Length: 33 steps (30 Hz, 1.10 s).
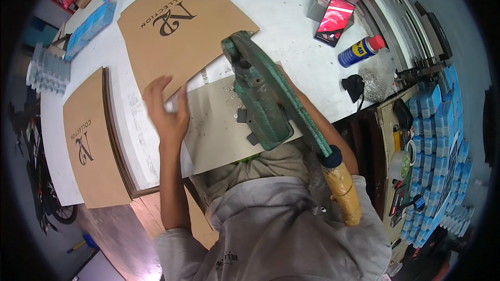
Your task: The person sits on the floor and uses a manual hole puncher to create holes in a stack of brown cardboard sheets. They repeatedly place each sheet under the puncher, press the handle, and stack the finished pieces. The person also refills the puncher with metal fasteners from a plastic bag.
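Observation:
My left hand (169, 108) is at the near left edge of a brown printed paper bag (179, 36) lying flat on the white table. Its thumb and fingers are spread, and nothing shows between them. A worn green hand press (263, 112) stands in front of me on a grey board (211, 130); its long lever slants toward me and ends in a yellow taped handle (342, 195). My right forearm passes under that lever, and the press hides most of the hand, fingers included. Small metal rings (232, 89) are scattered on the board beside the press.
A stack of brown printed bags (83, 145) lies at the left. Toward the right are a blue spray can (357, 53) with a red cap, a red box (336, 18) and a clear bag of small metal rings (373, 84). Blue bundles (432, 140) are piled beyond a tool tray.

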Available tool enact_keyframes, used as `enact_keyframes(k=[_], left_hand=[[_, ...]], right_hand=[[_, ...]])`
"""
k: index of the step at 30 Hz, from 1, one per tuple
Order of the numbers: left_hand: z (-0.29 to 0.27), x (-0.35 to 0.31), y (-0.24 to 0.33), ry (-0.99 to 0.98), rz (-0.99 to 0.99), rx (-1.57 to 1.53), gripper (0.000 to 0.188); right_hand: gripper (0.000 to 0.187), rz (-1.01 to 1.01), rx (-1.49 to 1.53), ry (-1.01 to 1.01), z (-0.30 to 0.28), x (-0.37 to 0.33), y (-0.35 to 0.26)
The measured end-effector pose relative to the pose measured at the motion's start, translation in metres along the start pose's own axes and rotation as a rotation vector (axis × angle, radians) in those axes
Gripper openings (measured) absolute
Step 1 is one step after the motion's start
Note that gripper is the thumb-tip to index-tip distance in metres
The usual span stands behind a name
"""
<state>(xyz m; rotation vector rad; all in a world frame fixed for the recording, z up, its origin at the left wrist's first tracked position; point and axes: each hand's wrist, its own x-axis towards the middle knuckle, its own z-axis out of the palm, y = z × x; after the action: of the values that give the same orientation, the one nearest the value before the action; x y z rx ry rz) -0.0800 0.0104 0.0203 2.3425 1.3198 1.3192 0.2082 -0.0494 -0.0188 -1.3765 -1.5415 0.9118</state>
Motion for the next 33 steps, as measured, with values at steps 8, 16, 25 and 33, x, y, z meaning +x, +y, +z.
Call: enact_keyframes(k=[8, 16, 25, 33], left_hand=[[0.080, 0.061, -0.048, -0.466, 0.212, 0.006, 0.038], [0.062, 0.044, -0.002, -0.562, 0.196, -0.049, 0.024], [0.054, 0.007, 0.032, -0.557, 0.127, -0.150, 0.025], [0.065, 0.002, 0.048, -0.537, -0.001, -0.207, 0.022]], right_hand=[[0.029, 0.016, 0.132, 0.181, -0.025, -0.033, 0.000], [0.024, 0.514, 0.419, 0.304, -0.018, -0.012, -0.008], [0.021, 0.495, 0.486, 0.243, 0.003, -0.009, -0.054], [0.024, 0.534, 0.036, 0.221, -0.025, -0.025, -0.028]])
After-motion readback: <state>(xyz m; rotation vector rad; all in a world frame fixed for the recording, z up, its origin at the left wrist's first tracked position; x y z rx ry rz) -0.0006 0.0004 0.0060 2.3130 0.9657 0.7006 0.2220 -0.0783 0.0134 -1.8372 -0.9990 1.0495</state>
